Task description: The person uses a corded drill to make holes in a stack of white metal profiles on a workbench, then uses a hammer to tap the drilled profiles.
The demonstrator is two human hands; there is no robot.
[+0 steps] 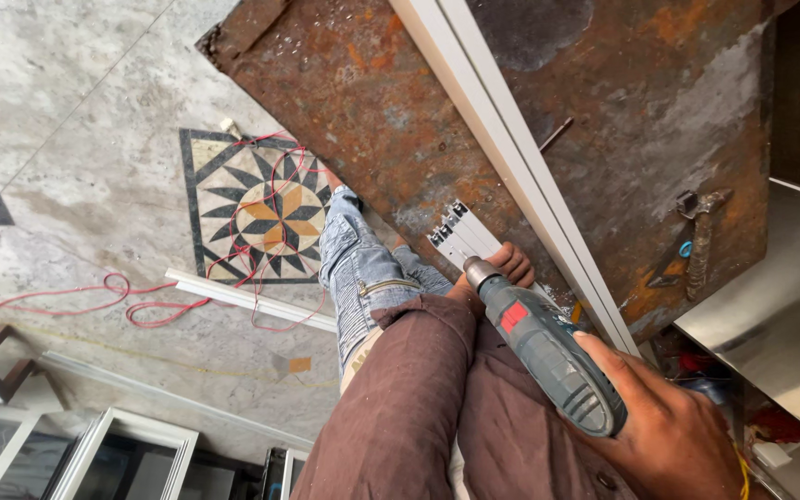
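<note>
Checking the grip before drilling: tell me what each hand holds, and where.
Right hand grips the drill by its rear handle. Left hand steadies the short white profile piece at its near end.

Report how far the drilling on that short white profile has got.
Done: a short white profile lies on the rusty table beside the long white profile.
In hand: the left hand steadies the short piece; the right hand grips the drill, its nose close behind the piece's near end.
Left: no drilled hole or screw shows, so the drilling looks unfinished. More profiles wait on the floor.
</note>
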